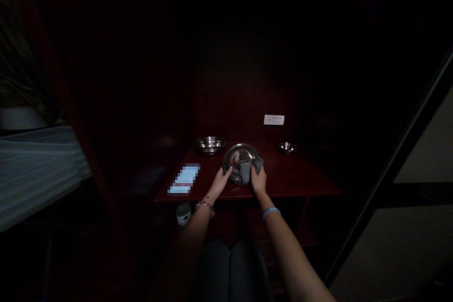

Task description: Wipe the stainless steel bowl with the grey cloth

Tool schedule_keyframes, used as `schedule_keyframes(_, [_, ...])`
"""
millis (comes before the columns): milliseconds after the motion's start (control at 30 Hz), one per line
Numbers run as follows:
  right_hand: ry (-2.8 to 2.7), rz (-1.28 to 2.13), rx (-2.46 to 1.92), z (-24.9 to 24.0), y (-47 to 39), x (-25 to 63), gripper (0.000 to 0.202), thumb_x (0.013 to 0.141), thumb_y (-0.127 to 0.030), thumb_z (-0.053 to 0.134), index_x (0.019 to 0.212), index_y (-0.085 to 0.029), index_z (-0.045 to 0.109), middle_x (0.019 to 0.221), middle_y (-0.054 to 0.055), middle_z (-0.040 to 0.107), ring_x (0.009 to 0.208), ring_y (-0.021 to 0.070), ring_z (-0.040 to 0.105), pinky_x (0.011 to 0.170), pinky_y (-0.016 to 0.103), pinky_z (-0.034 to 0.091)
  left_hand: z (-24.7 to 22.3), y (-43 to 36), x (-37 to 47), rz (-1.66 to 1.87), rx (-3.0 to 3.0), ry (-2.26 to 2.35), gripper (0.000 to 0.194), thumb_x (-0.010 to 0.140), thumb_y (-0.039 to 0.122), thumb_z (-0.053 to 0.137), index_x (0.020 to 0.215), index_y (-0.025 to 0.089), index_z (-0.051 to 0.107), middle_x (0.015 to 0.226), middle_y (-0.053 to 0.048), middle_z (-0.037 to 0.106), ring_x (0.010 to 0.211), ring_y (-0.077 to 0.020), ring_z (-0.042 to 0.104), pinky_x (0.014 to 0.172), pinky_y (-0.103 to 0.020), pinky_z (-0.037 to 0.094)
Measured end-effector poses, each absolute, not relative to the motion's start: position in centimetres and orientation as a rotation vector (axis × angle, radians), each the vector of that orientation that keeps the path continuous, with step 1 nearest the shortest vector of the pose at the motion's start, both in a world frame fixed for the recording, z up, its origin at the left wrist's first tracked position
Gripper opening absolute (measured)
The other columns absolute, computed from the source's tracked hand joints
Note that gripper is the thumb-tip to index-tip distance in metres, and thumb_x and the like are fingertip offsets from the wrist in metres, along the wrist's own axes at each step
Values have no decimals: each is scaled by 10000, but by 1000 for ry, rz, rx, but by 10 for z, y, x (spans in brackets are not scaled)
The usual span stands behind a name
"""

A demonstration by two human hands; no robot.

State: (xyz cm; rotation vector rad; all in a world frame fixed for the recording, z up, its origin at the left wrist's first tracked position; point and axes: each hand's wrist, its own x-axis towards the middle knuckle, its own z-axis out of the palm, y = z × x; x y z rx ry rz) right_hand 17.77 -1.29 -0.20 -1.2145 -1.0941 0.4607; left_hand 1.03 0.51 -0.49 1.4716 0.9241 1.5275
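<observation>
A round, shiny stainless steel dish (231, 155) is tilted up over the desk, its ringed face towards me. From the frame I cannot tell whether it is a bowl, a plate or a lid. My left hand (221, 181) grips its lower left edge, the thumb lying on the face. On the right side, my right hand (259, 180) is closed on a grey cloth (244, 172). Part of the cloth hangs across the dish's lower right face, and another bunch sticks out above the hand.
The dark red desk (300, 181) carries a steel bowl (210, 145) at back left, a smaller steel bowl (287, 147) at back right and a pixelated bright rectangle (184, 179) at left. A bottle (183, 214) is below the front edge. A white socket (274, 120) is behind.
</observation>
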Motion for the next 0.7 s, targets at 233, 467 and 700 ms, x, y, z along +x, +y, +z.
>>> schedule_keyframes(233, [-1087,447,-1231,-2,-13,177,407,881,-443,535,1156,-169,658,1082,112,744,1032,236,696,917,320,514,-1,0,11,1541,1496,887,461,819,486,657,1152,168,634,1244,-116,699,1174,-244,640,1071,-423,456])
schedule_keyframes(467, [-1094,458,-1210,-4,-11,177,396,872,-435,544,1140,-171,667,1087,115,742,1023,244,700,916,334,519,-4,2,10,1527,1502,876,456,810,451,680,1165,167,635,1256,-122,692,1178,-247,642,1070,-423,464])
schedule_keyframes(700, [-1128,460,-1244,-6,-10,178,410,865,-433,550,1146,-160,670,1081,120,745,1013,250,698,899,332,522,-11,8,9,1500,1501,843,550,709,354,793,1191,157,613,1244,-140,692,1182,-257,641,1091,-465,446])
